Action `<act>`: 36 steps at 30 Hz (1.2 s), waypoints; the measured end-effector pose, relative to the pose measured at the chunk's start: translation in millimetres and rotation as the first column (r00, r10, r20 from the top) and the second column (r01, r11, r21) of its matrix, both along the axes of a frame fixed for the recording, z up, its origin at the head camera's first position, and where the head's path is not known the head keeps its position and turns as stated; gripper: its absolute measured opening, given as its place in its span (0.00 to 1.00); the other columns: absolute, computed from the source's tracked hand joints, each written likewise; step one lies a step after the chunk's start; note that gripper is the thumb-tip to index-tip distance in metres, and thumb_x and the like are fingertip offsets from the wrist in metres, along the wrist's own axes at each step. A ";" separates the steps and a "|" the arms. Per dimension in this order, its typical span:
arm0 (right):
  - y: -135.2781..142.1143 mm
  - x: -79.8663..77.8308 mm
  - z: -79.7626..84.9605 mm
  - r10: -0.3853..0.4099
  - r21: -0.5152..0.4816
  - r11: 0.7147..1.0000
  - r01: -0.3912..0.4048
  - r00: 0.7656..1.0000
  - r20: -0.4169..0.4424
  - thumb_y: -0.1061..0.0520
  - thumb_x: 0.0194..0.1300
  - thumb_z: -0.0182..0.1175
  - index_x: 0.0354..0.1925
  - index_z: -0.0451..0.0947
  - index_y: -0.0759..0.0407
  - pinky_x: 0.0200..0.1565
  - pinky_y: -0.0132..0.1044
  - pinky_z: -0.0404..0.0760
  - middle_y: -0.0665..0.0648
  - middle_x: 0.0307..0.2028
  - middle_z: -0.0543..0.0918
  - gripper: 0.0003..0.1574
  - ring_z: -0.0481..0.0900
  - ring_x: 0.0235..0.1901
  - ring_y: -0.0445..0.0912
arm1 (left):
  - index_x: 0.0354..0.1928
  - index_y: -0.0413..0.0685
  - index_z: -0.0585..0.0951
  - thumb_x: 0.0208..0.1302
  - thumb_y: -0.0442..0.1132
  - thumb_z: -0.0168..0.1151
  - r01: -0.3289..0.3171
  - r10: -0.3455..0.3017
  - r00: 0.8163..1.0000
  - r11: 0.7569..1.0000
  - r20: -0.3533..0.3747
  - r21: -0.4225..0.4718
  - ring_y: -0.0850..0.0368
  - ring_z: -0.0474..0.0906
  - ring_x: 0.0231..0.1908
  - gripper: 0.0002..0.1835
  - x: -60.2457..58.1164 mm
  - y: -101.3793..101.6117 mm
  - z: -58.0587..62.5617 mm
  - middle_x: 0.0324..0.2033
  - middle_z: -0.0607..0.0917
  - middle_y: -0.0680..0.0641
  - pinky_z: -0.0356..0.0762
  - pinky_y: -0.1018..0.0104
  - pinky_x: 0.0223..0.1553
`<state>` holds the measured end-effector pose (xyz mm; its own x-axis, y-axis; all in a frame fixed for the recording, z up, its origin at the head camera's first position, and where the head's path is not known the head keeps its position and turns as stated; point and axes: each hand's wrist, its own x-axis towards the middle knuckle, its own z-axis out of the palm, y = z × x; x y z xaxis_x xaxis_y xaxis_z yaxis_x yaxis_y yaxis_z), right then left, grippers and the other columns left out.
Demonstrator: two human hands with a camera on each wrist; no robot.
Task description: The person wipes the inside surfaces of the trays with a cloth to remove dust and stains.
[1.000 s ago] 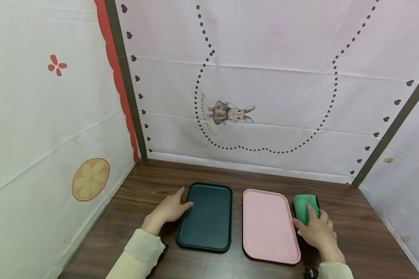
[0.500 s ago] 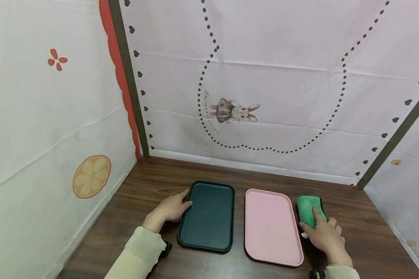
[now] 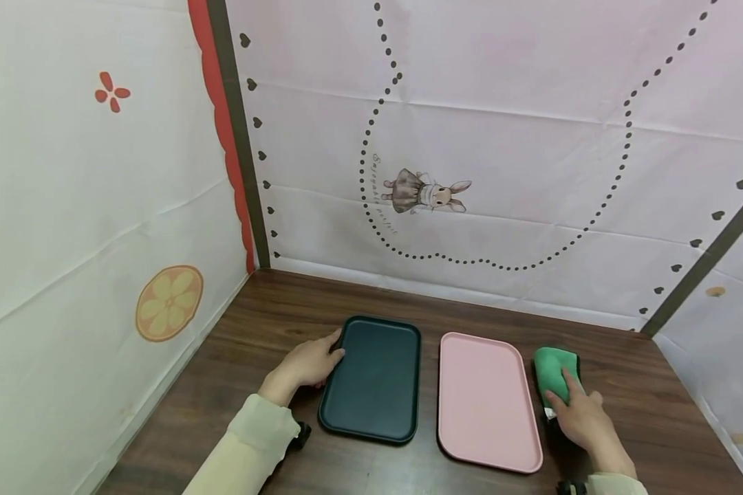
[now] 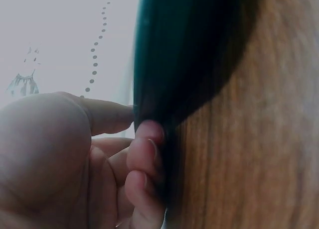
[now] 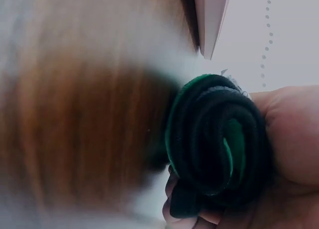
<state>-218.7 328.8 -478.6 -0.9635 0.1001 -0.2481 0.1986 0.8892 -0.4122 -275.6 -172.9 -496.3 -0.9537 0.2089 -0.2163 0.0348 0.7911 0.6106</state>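
A dark green rectangular tray [image 3: 374, 381] lies flat on the table. At its left edge my left hand [image 3: 306, 362] pinches the rim; in the left wrist view the thumb is at the rim of the tray [image 4: 164, 45] and the other fingertips curl against its underside. Over on the right, my right hand [image 3: 587, 419] grips a rolled green towel [image 3: 551, 370] with a dark reverse side and a small white tag. The right wrist view shows the towel's spiral end [image 5: 204, 139] between the palm and the curled fingers, which are partly hidden behind it.
A pink tray [image 3: 488, 402] lies between the dark tray and the towel. Everything is on a brown wood-grain table [image 3: 303, 302]. White printed cloth walls stand behind [image 3: 520, 179], at the left [image 3: 56, 227] and at the right.
The left index finger, earlier stretched out along the tray's side, has drawn in and the hand has closed on the rim. The right hand has tightened round the towel. The head view has shifted slightly.
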 end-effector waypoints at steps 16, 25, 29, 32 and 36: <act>2.2 2.9 3.3 -0.006 -0.007 1.000 0.006 0.998 -0.058 0.41 0.82 0.43 0.81 0.42 0.68 0.49 0.75 0.76 0.89 0.57 0.64 0.47 0.72 0.55 0.82 | 0.83 0.56 0.55 0.83 0.49 0.47 0.007 -0.007 1.000 1.000 0.004 -0.005 0.54 0.77 0.16 0.32 -1.5 0.3 -1.0 0.16 0.81 0.48 0.73 0.61 0.21; -10.7 5.4 15.0 0.010 -0.016 1.000 -0.012 0.993 -0.114 0.40 0.82 0.44 0.82 0.43 0.65 0.46 0.70 0.78 0.86 0.56 0.67 0.46 0.75 0.53 0.77 | 0.82 0.53 0.57 0.83 0.47 0.49 0.014 -0.014 1.000 1.000 -0.006 0.000 0.54 0.77 0.16 0.32 1.9 0.7 1.5 0.16 0.81 0.48 0.74 0.61 0.21; -23.3 6.3 21.3 0.034 -0.030 0.999 -0.038 0.989 -0.141 0.41 0.82 0.46 0.82 0.44 0.64 0.42 0.63 0.80 0.83 0.54 0.69 0.46 0.78 0.50 0.70 | 0.82 0.52 0.58 0.82 0.47 0.49 0.015 -0.015 1.000 1.000 -0.007 0.006 0.54 0.77 0.16 0.32 2.3 0.4 1.9 0.16 0.81 0.48 0.74 0.61 0.22; -32.3 7.7 24.5 0.049 -0.046 0.997 -0.057 0.987 -0.153 0.41 0.82 0.48 0.83 0.45 0.62 0.41 0.59 0.80 0.81 0.54 0.69 0.46 0.78 0.48 0.65 | 0.82 0.53 0.58 0.82 0.47 0.49 0.012 -0.012 1.000 1.000 -0.001 0.010 0.54 0.77 0.16 0.31 2.1 -0.2 1.7 0.16 0.81 0.48 0.74 0.61 0.21; -43.1 9.7 26.5 0.069 -0.070 0.994 -0.080 0.986 -0.153 0.41 0.81 0.49 0.83 0.45 0.60 0.40 0.55 0.80 0.79 0.54 0.70 0.46 0.79 0.47 0.63 | 0.82 0.53 0.58 0.82 0.47 0.49 0.012 -0.012 1.000 1.000 0.006 0.014 0.54 0.77 0.16 0.31 0.7 -0.8 0.5 0.16 0.81 0.48 0.74 0.61 0.21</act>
